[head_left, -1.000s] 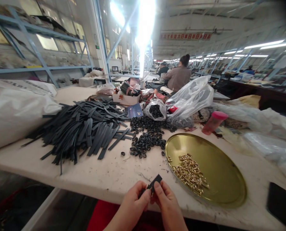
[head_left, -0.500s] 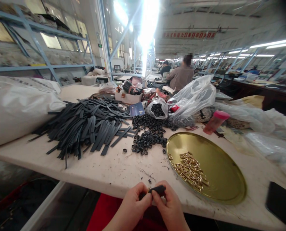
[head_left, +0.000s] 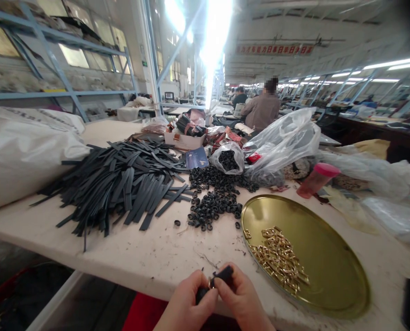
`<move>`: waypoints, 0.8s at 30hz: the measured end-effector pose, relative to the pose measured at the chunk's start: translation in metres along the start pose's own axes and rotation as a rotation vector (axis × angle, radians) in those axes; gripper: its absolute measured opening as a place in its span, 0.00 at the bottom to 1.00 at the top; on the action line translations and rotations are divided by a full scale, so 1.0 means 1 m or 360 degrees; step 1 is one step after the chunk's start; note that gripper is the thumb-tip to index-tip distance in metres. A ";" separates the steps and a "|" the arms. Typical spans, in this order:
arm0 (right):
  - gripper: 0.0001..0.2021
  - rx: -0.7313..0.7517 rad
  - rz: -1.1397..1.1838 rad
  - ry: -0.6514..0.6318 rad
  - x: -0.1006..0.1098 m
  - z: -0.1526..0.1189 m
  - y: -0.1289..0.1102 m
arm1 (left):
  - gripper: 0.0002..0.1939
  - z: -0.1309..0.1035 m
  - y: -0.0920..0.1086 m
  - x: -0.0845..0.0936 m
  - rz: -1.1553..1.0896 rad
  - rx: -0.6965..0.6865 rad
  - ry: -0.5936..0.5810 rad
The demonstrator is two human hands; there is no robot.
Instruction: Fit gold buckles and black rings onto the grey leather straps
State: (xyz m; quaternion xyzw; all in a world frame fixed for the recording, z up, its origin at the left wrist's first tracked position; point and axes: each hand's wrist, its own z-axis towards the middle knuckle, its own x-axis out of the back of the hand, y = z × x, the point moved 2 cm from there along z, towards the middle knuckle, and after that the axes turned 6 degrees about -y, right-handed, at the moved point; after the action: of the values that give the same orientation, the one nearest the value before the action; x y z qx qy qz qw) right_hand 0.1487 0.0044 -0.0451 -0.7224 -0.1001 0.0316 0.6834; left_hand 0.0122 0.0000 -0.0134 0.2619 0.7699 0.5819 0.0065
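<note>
The left hand (head_left: 193,298) and right hand (head_left: 242,296) are at the near edge of the tabletop (head_left: 139,255), each grip pinched closed on a black strap (head_left: 226,274) with a partly hidden gold-coloured fitting (head_left: 211,283), beside a tray (head_left: 332,271) of buckles (head_left: 281,259).

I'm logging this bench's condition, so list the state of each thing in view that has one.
Left hand: closed on the black strap
Right hand: closed on the same strap
Black strap: gripped between both hands
Black strips: loose, heaped
Black loops: loose, piled
Small plastic bag: open, filled with loops
Cardboard box: open, filled
Gold-coloured tray: partly covered
Buckles: loose, heaped
Pink-lidded container: lid on
</note>
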 end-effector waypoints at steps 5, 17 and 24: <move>0.17 -0.0098 0.0256 -0.0186 -0.009 0.012 0.011 | 0.14 0.020 -0.018 0.007 -0.0145 0.0060 -0.0111; 0.07 0.0178 -0.1389 -0.0024 0.045 0.143 -0.004 | 0.14 0.050 -0.025 0.023 -0.0259 0.0047 -0.0007; 0.08 0.0136 -0.1426 -0.0002 0.040 0.156 0.007 | 0.13 0.052 -0.039 0.018 -0.0329 0.0134 0.0022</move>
State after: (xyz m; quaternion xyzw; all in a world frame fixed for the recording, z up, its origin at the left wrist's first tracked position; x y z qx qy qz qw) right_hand 0.1597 0.1647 -0.0580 -0.5789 -0.4020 -0.2628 0.6589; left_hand -0.0026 0.0467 -0.0599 0.1772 0.8167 0.5469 0.0502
